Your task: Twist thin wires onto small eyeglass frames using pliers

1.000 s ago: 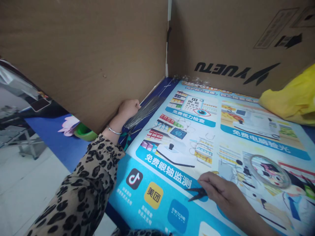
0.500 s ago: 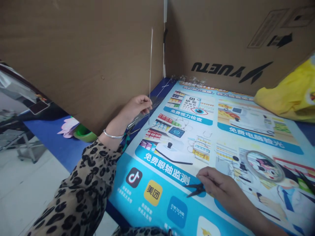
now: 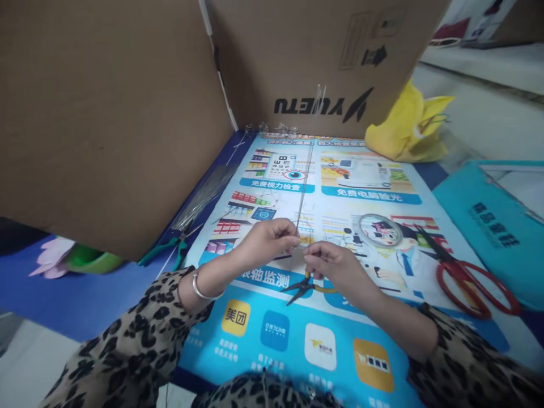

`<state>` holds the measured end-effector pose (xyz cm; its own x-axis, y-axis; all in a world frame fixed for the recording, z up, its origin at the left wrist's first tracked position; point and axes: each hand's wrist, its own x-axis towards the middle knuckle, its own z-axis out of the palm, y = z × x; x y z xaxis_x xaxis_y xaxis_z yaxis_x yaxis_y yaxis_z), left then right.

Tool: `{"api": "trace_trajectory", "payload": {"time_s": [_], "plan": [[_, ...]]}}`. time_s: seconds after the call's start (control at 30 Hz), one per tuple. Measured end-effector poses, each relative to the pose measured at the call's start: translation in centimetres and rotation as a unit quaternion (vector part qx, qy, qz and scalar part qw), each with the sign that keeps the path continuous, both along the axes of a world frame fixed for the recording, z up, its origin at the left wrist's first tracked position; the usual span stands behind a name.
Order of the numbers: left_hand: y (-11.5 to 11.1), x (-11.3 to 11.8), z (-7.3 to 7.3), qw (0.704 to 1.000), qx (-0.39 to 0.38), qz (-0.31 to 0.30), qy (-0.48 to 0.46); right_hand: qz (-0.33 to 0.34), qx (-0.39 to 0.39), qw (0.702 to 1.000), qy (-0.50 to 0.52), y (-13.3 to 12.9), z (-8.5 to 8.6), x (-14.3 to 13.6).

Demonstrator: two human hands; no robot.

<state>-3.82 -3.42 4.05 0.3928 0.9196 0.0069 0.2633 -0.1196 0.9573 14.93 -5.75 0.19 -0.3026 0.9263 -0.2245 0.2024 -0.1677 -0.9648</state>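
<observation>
My left hand (image 3: 276, 238), a silver bangle on its wrist, pinches a long thin wire (image 3: 306, 175) that rises upright. The top of this wire shows two pale tips, so it looks doubled or paired. Close beside it, my right hand (image 3: 334, 263) has its fingertips pressed together at the wire's lower end; the exact grip is partly hidden. Small pliers (image 3: 302, 287) with yellow handles lie on the printed poster (image 3: 293, 328) just under my right hand. To the left, a bundle of thin wires (image 3: 208, 195) rests by green-handled pliers (image 3: 181, 246).
Tall cardboard panels (image 3: 123, 124) stand at the left and back. Red-handled scissors (image 3: 471, 283) lie at the right near a teal box (image 3: 497, 226). A yellow bag (image 3: 403, 133) sits behind them. A pink and green object (image 3: 85, 258) is at the far left.
My left hand has come right and down with the wire, away from the bundle. My right hand has moved up beside it, above the pliers. The view has turned to the right.
</observation>
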Motion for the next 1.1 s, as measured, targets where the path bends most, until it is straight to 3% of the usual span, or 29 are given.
{"api": "trace_trajectory", "payload": {"time_s": [0.17,0.43,0.67,0.83,1.1], "plan": [[-0.2,0.9,-0.8,1.0,0.018,-0.011,-0.007,0.009,0.072,0.997,0.004,0.4,0.1,-0.2],[-0.7,0.3,-1.3,0.999,0.034,0.0,-0.013,0.039,0.166,0.977,-0.125,0.2,0.0,-0.7],[-1.2,0.5,-1.8,0.998,0.001,-0.039,-0.05,0.068,0.152,0.971,-0.172,0.2,-0.1,-0.7],[-1.2,0.7,-2.1,0.992,-0.079,-0.045,-0.087,0.078,0.129,0.976,-0.155,0.6,-0.2,-0.5],[-1.0,0.3,-2.8,0.984,-0.12,-0.067,-0.114,0.086,0.128,0.975,-0.159,1.2,-0.4,-0.5]]}}
